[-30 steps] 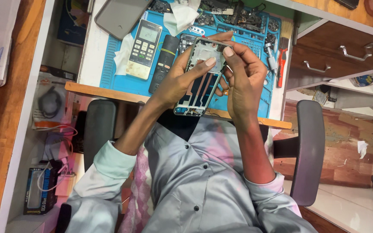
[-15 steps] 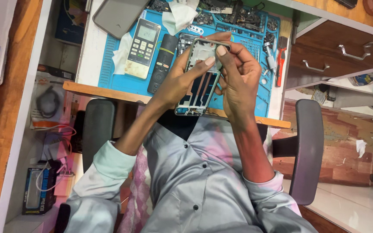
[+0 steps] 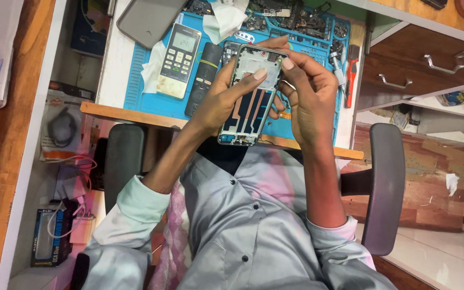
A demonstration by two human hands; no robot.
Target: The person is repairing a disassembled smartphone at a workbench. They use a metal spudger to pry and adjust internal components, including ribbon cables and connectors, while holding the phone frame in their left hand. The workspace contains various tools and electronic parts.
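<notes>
An opened phone frame (image 3: pixel 251 107) with bare insides and copper-coloured strips is held upright over the blue work mat (image 3: pixel 140 80). My left hand (image 3: pixel 224 99) grips its left side, thumb pressed on the white upper part. My right hand (image 3: pixel 310 99) holds the right edge, with thumb and forefinger pinching at the top of the frame.
On the mat lie a white remote control (image 3: pixel 177 60), a black remote (image 3: pixel 204 78), white tissues (image 3: pixel 222 19), several phone parts (image 3: pixel 296 16) and a red-handled tool (image 3: pixel 350 75). A grey tray (image 3: pixel 149 20) sits top left. Wooden drawers (image 3: pixel 430 64) stand right, chair armrests (image 3: pixel 385 188) at both sides.
My right fingers have shifted slightly along the top of the phone frame, and my left thumb has moved up over the white part. The frame stays in both hands.
</notes>
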